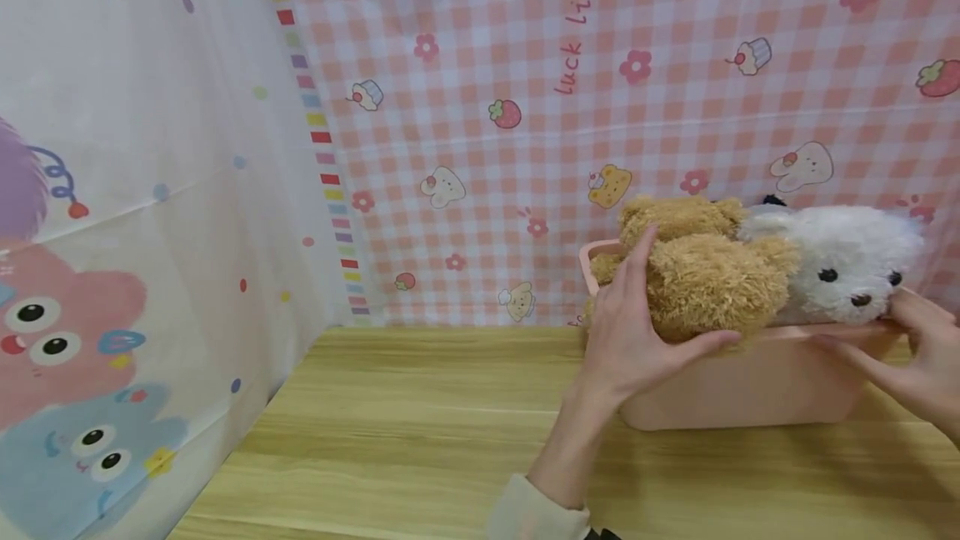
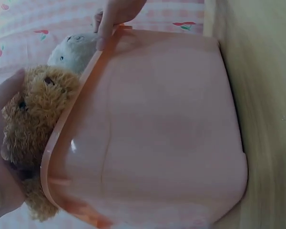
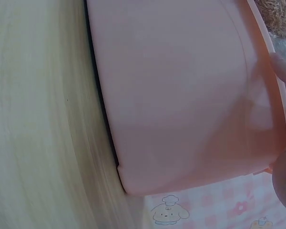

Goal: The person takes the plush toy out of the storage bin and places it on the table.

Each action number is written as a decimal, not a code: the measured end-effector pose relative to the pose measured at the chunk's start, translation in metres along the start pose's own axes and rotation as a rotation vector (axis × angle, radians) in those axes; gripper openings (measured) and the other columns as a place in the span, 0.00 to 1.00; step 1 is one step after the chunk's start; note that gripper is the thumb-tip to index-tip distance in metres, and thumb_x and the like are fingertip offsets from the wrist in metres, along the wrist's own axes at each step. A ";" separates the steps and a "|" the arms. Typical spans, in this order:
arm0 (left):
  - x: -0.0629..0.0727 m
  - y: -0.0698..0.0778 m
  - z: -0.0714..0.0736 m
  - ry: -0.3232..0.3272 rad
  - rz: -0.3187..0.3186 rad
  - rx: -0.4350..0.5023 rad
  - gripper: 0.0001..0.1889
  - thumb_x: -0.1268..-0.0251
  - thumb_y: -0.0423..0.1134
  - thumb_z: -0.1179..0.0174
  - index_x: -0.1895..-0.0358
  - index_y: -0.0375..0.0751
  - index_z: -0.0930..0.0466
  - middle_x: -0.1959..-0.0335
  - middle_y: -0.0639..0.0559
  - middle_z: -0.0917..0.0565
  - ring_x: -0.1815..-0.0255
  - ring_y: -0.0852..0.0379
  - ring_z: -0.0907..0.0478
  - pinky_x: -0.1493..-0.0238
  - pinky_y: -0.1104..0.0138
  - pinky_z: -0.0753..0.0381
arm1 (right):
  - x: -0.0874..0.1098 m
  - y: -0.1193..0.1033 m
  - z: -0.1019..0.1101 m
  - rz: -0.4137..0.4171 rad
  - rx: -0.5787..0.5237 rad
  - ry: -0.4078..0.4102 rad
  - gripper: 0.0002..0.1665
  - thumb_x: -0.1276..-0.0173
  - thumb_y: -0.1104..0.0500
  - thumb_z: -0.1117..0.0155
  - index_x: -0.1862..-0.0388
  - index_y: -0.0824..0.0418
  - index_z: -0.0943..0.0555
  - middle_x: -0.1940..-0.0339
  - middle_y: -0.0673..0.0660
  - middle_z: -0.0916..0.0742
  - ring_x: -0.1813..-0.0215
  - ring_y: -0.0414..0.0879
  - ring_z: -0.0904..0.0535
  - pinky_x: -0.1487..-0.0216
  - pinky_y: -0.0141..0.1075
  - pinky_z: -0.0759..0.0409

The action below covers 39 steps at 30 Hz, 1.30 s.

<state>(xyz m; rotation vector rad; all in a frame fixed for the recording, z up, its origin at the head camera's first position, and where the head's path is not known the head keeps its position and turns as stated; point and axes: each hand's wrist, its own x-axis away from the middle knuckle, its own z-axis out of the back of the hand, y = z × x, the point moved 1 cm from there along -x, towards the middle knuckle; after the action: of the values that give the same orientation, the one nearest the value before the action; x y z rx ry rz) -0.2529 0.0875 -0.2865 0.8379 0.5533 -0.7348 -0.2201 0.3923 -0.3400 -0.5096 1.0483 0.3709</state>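
A curly brown teddy bear point(image 1: 716, 286) sits in a pink plastic bin point(image 1: 750, 382), rising above its rim. My left hand point(image 1: 630, 336) lies against the bear, thumb stretched across its front and fingers straight along its left side. More brown plush point(image 1: 678, 219) shows behind; I cannot tell whether it is a second toy. Beside it, a white plush dog point(image 1: 855, 261) faces forward out of the bin. My right hand point(image 1: 918, 352) holds the bin's right end, its thumb on the front rim and its fingers partly hidden by the dog.
The bin stands on a wood-grain table point(image 1: 420, 423), close to a pink checked cloth point(image 1: 465, 157) at the back. A white printed cloth point(image 1: 187, 273) hangs along the left side. A small black tip point(image 1: 774, 201) shows behind the white dog.
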 end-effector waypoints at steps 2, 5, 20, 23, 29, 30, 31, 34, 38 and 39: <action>0.000 0.000 -0.002 -0.002 -0.001 -0.091 0.67 0.59 0.65 0.22 0.19 0.67 0.63 0.29 0.53 0.29 0.32 0.56 0.29 0.32 0.55 0.30 | 0.000 -0.001 -0.002 0.022 -0.021 0.008 0.42 0.40 0.24 0.40 0.72 0.64 0.28 0.74 0.46 0.30 0.69 0.29 0.43 0.68 0.26 0.47; 0.001 0.000 -0.006 0.021 -0.013 -0.207 0.65 0.63 0.69 0.23 0.21 0.65 0.55 0.41 0.52 0.20 0.40 0.58 0.23 0.36 0.60 0.28 | -0.002 0.001 -0.002 0.041 -0.049 0.007 0.42 0.41 0.23 0.43 0.74 0.64 0.27 0.74 0.42 0.29 0.68 0.27 0.40 0.64 0.23 0.44; 0.003 -0.003 -0.007 0.139 0.017 -0.016 0.53 0.64 0.52 0.17 0.30 0.52 0.36 0.38 0.57 0.22 0.41 0.62 0.25 0.39 0.65 0.30 | -0.003 0.017 0.007 0.038 -0.117 0.113 0.46 0.41 0.27 0.39 0.73 0.74 0.24 0.60 0.25 0.24 0.51 0.17 0.29 0.42 0.14 0.35; 0.005 -0.004 -0.006 0.153 0.032 0.022 0.52 0.65 0.49 0.17 0.30 0.52 0.35 0.38 0.57 0.22 0.42 0.60 0.25 0.40 0.64 0.28 | -0.003 0.017 0.007 0.030 -0.123 0.109 0.42 0.42 0.27 0.39 0.73 0.68 0.23 0.61 0.25 0.24 0.52 0.17 0.29 0.44 0.13 0.35; 0.005 -0.006 -0.004 0.189 -0.009 0.086 0.51 0.66 0.45 0.17 0.31 0.50 0.33 0.39 0.53 0.20 0.41 0.61 0.23 0.41 0.65 0.26 | -0.001 0.018 0.006 0.030 -0.130 0.131 0.33 0.43 0.26 0.38 0.71 0.56 0.21 0.60 0.23 0.24 0.50 0.18 0.29 0.44 0.14 0.36; 0.005 -0.006 -0.004 0.191 -0.013 0.112 0.50 0.66 0.44 0.16 0.31 0.50 0.33 0.39 0.52 0.20 0.41 0.61 0.23 0.41 0.66 0.25 | -0.001 0.018 0.006 0.027 -0.128 0.134 0.30 0.42 0.26 0.39 0.70 0.51 0.21 0.60 0.23 0.25 0.50 0.17 0.30 0.44 0.14 0.36; 0.005 -0.006 -0.003 0.193 -0.016 0.140 0.50 0.66 0.43 0.16 0.31 0.49 0.33 0.39 0.51 0.21 0.40 0.60 0.24 0.40 0.66 0.25 | 0.000 0.018 0.005 0.023 -0.116 0.135 0.26 0.42 0.25 0.40 0.68 0.46 0.22 0.59 0.22 0.25 0.51 0.17 0.30 0.45 0.14 0.37; 0.005 -0.006 -0.001 0.204 -0.029 0.213 0.50 0.65 0.39 0.17 0.31 0.49 0.33 0.39 0.49 0.21 0.40 0.60 0.23 0.41 0.68 0.25 | 0.001 0.018 0.005 0.012 -0.097 0.146 0.21 0.41 0.24 0.41 0.63 0.35 0.26 0.58 0.20 0.27 0.53 0.15 0.33 0.48 0.15 0.39; 0.003 -0.007 0.001 0.239 -0.087 0.276 0.50 0.67 0.35 0.17 0.32 0.46 0.32 0.40 0.46 0.21 0.39 0.59 0.24 0.40 0.69 0.25 | 0.003 0.021 0.003 0.024 -0.079 0.177 0.25 0.42 0.23 0.42 0.63 0.40 0.24 0.57 0.20 0.27 0.53 0.15 0.33 0.48 0.14 0.39; 0.002 -0.007 0.002 0.250 -0.109 0.288 0.50 0.67 0.34 0.17 0.32 0.45 0.32 0.39 0.45 0.22 0.39 0.59 0.24 0.40 0.69 0.25 | 0.002 0.021 0.003 0.032 -0.076 0.184 0.29 0.42 0.23 0.42 0.67 0.46 0.21 0.57 0.20 0.27 0.52 0.15 0.33 0.48 0.14 0.39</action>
<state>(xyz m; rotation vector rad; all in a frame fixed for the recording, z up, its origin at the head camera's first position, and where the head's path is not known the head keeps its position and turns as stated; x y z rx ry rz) -0.2567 0.0818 -0.2903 1.1848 0.7316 -0.8263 -0.2277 0.4119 -0.3456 -0.6043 1.2245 0.3985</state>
